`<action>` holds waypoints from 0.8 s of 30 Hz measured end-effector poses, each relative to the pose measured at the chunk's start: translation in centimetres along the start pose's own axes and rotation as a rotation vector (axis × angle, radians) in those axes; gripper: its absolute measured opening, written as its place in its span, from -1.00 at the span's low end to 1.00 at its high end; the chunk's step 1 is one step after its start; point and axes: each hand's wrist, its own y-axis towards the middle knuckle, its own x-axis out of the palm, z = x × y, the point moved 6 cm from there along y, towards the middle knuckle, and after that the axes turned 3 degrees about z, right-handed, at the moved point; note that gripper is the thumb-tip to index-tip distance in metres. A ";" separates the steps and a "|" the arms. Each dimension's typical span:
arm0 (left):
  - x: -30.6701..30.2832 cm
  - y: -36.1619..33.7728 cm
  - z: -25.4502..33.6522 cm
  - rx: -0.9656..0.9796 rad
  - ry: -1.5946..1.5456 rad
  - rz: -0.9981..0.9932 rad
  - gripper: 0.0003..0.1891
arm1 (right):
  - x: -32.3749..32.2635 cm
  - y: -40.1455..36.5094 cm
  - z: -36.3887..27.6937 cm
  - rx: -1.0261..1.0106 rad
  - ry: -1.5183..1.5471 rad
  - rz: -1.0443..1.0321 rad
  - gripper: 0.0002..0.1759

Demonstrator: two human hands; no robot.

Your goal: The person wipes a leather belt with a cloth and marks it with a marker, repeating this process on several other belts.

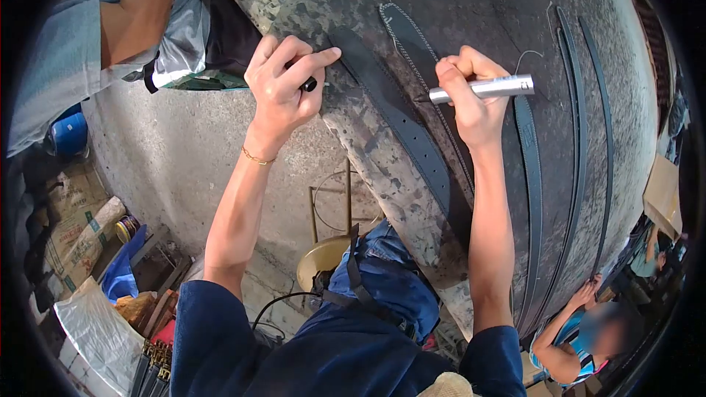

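Observation:
My right hand (478, 106) grips a silver marker (507, 87) whose dark tip points left, over the dark leather straps. In my left hand (287, 81) a black cap (309, 84) is held by curled fingers, while the index finger reaches out to the edge of a wide black leather strap (390, 114). That strap lies slantwise near the table edge and has several punched holes toward its lower end. Beside it is a black strap with white stitching (412, 33), which passes under the marker tip and beside my right hand.
More narrow straps (531, 147) lie to the right on the worn table (500, 0). A stool (312, 265) stands below the table edge. At left are a blue container (70, 132) and plastic-wrapped goods (99, 331). Other people are at upper left and lower right (566, 345).

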 end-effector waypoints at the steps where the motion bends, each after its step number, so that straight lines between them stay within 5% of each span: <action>1: 0.0 0.0 0.0 0.011 0.010 0.006 -0.65 | 0.2 0.0 0.0 0.016 -0.041 -0.004 -0.58; 7: 0.1 0.0 0.1 0.035 0.048 0.014 -0.66 | 0.8 -0.9 -2.5 -0.024 -0.209 -0.086 -0.72; 11: 0.1 0.0 0.1 0.046 0.052 0.021 -0.66 | -1.7 -3.8 -2.8 -0.011 -0.262 0.048 -0.55; 24: 0.1 0.0 0.1 0.049 0.060 0.003 -0.66 | -1.8 -4.7 -2.0 -0.074 -0.373 0.013 -0.59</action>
